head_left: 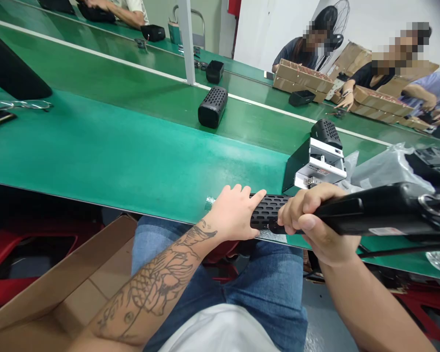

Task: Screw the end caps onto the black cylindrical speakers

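Observation:
My left hand (234, 212) grips the left end of a black slotted housing (269, 208) that lies on its side at the bench edge, thumb on the near side and fingers over the far side. My right hand (319, 220) is wrapped round a black electric screwdriver (374, 210), held almost level. Its tip end points left at the right part of the housing; the bit itself is hidden by my fingers. A metal ring (430, 203) hangs at the tool's rear end.
Just beyond my right hand stands a black and white boxy device (315, 166). Clear plastic bags (385, 164) lie to its right. Another slotted housing (212, 107) rests on the green bench (113, 151). An open carton (91, 278) is at lower left. Several people work opposite beside cardboard trays (302, 80).

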`<action>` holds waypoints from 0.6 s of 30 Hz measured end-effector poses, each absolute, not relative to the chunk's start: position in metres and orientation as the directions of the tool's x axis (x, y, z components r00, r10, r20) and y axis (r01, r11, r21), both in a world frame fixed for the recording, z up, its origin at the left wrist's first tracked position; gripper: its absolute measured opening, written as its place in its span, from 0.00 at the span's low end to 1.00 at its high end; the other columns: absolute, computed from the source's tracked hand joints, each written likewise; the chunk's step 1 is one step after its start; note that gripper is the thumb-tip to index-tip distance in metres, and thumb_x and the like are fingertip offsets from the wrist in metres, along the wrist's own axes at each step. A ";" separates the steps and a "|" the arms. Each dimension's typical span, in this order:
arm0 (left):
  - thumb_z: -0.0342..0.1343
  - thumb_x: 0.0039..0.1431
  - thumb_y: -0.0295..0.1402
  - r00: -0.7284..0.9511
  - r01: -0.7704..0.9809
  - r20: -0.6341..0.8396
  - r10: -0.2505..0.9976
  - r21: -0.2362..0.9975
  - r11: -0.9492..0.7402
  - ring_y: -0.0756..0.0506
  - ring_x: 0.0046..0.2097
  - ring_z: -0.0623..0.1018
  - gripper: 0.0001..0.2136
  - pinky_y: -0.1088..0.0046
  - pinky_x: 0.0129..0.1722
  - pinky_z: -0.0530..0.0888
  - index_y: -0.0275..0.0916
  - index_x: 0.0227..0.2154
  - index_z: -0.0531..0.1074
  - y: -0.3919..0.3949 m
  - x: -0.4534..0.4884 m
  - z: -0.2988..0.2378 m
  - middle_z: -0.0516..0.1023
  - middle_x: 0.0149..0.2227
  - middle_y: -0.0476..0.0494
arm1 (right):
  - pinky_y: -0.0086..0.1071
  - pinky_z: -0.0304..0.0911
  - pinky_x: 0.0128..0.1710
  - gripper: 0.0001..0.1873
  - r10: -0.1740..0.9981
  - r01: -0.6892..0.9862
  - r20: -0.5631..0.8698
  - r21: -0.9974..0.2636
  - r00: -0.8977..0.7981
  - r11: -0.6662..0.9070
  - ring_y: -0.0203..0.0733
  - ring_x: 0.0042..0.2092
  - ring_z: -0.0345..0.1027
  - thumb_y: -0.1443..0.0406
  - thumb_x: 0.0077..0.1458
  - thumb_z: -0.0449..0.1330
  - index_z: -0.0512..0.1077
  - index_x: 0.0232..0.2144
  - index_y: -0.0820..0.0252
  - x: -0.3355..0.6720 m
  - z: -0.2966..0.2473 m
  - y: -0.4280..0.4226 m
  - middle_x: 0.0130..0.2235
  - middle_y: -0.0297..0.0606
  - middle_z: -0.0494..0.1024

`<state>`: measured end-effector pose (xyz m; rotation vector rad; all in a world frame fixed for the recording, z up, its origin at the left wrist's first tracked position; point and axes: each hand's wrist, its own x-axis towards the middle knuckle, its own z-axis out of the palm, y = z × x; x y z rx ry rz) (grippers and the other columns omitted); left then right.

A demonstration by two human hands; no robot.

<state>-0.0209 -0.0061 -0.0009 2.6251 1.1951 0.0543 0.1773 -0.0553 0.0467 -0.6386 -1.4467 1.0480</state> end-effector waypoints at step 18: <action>0.69 0.62 0.56 0.657 0.745 -0.083 0.750 0.225 -0.628 0.26 0.60 0.81 0.51 0.50 0.55 0.75 0.41 0.83 0.62 -0.007 -0.020 -0.001 0.82 0.61 0.29 | 0.39 0.79 0.33 0.11 0.852 -0.184 0.463 -0.885 -0.243 0.429 0.40 0.26 0.76 0.63 0.67 0.79 0.80 0.43 0.52 0.185 0.051 -0.056 0.30 0.29 0.81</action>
